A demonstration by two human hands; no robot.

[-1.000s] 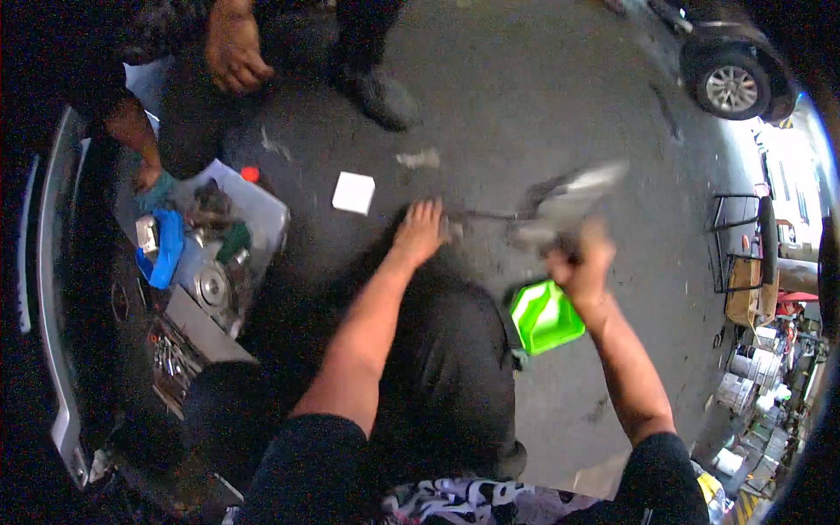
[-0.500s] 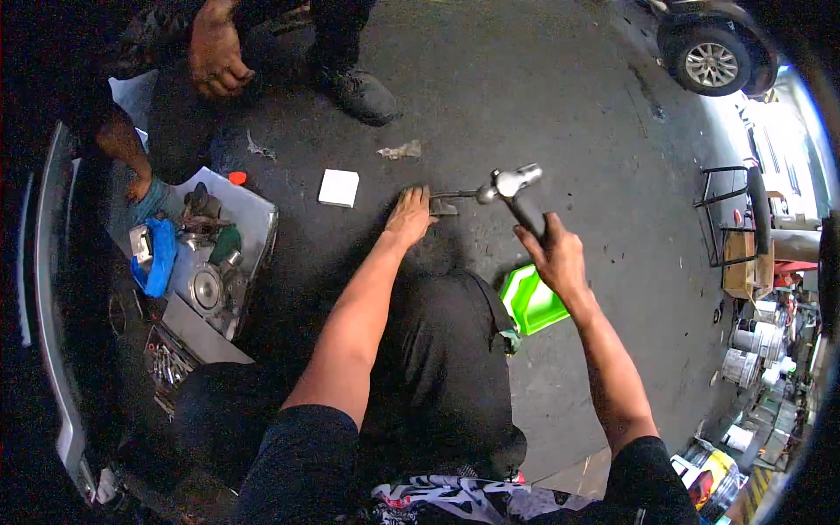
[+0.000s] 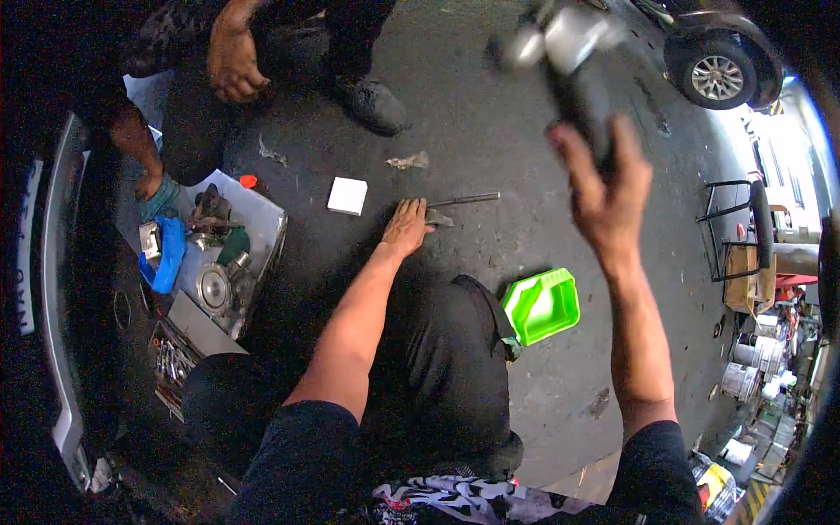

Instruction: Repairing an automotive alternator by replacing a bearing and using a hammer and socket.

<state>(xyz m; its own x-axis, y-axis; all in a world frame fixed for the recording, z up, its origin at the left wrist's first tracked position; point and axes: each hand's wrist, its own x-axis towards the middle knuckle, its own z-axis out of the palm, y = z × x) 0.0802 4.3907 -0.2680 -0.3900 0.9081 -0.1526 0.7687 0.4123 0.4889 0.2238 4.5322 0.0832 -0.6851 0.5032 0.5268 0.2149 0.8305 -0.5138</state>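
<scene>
Low over the dark floor, my left hand (image 3: 405, 226) is closed around one end of a thin metal rod (image 3: 472, 199). The rod's free end points right. Just below it, a small greyish piece (image 3: 440, 220) shows at my fingertips; its kind and the far side of it are hidden by the hand. High on the right, my right hand (image 3: 610, 201) grips the dark handle of a ball-peen hammer (image 3: 575, 42). Its shiny head is raised well clear of the rod and smeared by motion.
A white box (image 3: 347, 196) lies beyond my left hand. Near my knee rests a green plastic bin (image 3: 551, 308). Left are a tray (image 3: 274, 219) of metal parts with a blue cloth (image 3: 166, 258), and a toolbox (image 3: 172, 363). A co-worker's hand (image 3: 236, 66) and shoe (image 3: 374, 105) are close by.
The hammer in my right hand has swung up and away from the rod's end, toward the upper right. My left hand stays on the rod.
</scene>
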